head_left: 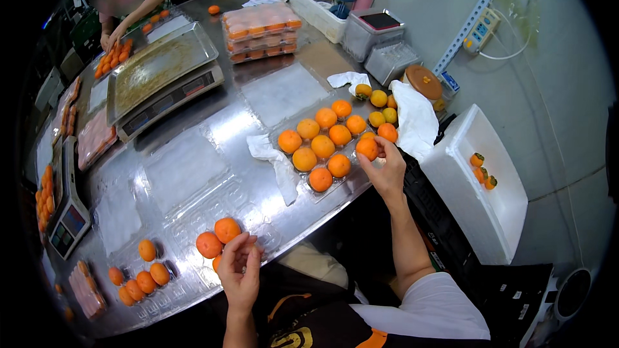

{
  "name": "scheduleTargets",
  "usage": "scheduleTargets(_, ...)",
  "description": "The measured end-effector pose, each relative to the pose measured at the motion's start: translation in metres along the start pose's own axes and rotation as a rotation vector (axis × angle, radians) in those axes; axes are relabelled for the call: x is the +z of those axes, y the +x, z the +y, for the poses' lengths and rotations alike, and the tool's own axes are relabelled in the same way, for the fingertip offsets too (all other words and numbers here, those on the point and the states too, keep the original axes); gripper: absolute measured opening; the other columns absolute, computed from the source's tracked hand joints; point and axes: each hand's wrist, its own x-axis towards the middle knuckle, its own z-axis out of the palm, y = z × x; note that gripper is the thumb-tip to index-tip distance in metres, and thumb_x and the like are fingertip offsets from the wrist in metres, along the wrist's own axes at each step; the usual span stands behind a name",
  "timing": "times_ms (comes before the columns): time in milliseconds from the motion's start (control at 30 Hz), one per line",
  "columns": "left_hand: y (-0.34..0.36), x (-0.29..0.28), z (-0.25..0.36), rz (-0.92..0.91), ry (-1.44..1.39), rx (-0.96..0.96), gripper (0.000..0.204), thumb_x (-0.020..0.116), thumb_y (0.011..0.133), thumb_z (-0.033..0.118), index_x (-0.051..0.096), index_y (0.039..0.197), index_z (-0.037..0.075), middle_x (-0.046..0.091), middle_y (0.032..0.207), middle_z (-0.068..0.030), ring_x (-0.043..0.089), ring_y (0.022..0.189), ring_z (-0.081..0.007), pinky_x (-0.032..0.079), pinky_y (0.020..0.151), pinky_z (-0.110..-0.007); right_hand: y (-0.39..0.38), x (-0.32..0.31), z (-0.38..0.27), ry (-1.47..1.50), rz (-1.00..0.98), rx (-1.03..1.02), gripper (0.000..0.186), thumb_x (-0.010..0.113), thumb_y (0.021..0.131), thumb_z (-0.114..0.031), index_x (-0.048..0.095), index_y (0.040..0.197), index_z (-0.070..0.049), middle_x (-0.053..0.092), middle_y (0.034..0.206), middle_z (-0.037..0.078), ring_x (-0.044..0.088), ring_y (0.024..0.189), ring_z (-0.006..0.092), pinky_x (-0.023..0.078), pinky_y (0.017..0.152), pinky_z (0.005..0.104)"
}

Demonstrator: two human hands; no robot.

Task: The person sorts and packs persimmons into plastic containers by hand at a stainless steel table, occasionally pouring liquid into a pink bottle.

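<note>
My right hand point(385, 169) pinches an orange persimmon point(366, 148) between thumb and fingers, at the right edge of a clear tray filled with rows of persimmons point(322, 147). Another persimmon point(387, 132) sits just beyond those fingertips. Close to the table's front edge, my left hand point(240, 272) has its fingers curled in beside a small group of persimmons point(226, 229) on a clear plastic tray point(261, 235). One of that group is partly hidden by the hand, and I cannot make out whether the fingers hold anything.
A white foam box point(474, 200) with several persimmons stands at right. Crumpled white cloths point(280, 164) lie by the filled tray. Farther back are stacked packed trays point(261, 29) and a scale point(164, 80). Another person's hands point(113, 38) handle fruit at far left.
</note>
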Motion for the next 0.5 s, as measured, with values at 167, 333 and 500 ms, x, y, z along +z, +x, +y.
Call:
scheduleTargets(167, 0.020, 0.008, 0.009, -0.161, 0.274, 0.077, 0.025, 0.059, 0.089, -0.001, 0.057, 0.114, -0.001, 0.062, 0.103, -0.0082, 0.062, 0.084, -0.0113, 0.050, 0.073, -0.023, 0.002, 0.016, 0.011, -0.070, -0.067, -0.089, 0.043, 0.078, 0.070, -0.017, 0.061, 0.105, 0.001, 0.064, 0.095, 0.015, 0.060, 0.084, 0.0278, 0.050, 0.075, 0.0361)
scheduleTargets(333, 0.047, 0.018, 0.039, -0.316, 0.479, 0.125, 0.023, 0.062, 0.084, -0.001, 0.061, 0.106, -0.001, 0.063, 0.097, -0.0070, 0.062, 0.081, -0.0111, 0.049, 0.071, -0.024, 0.000, 0.020, 0.018, -0.047, -0.146, -0.232, 0.037, 0.074, 0.075, -0.017, 0.062, 0.105, 0.000, 0.063, 0.099, 0.016, 0.056, 0.093, 0.0344, 0.047, 0.080, 0.0401)
scheduleTargets(500, 0.104, 0.026, 0.038, -0.398, 0.548, 0.103, 0.028, 0.064, 0.083, 0.005, 0.062, 0.109, -0.002, 0.063, 0.100, -0.0078, 0.061, 0.082, -0.0126, 0.050, 0.067, -0.026, -0.008, 0.019, 0.017, -0.066, -0.093, -0.242, 0.035, 0.073, 0.077, -0.015, 0.061, 0.107, -0.001, 0.061, 0.105, 0.015, 0.055, 0.095, 0.0333, 0.047, 0.082, 0.0400)
